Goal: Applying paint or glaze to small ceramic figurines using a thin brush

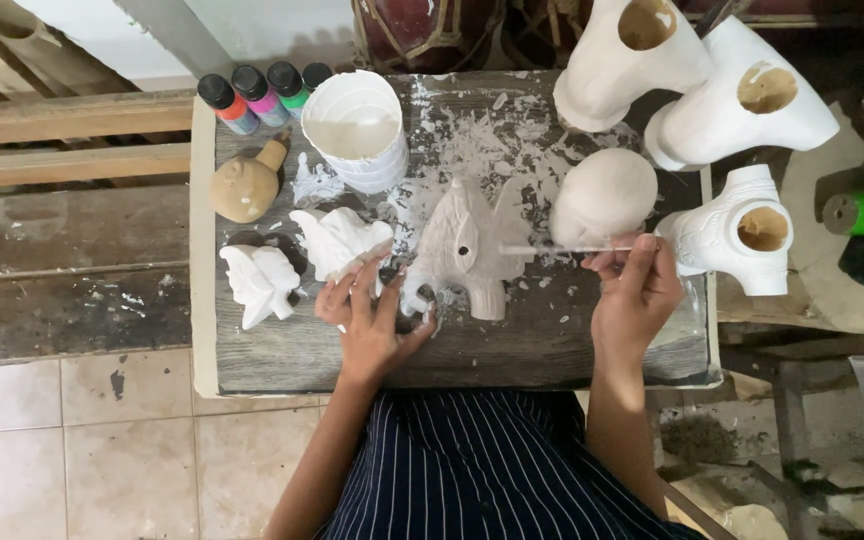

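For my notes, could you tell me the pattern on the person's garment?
Dark navy garment with thin white stripes, seen in the head view.

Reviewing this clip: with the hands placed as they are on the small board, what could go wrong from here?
1. The left hand steadies the white figurine only at its base; brush pressure might tip it.
2. The right hand holds the thin brush close to the round unpainted piece, so it may smear or knock it.
3. The open white paint cup stands within reach of a stray elbow or sleeve.
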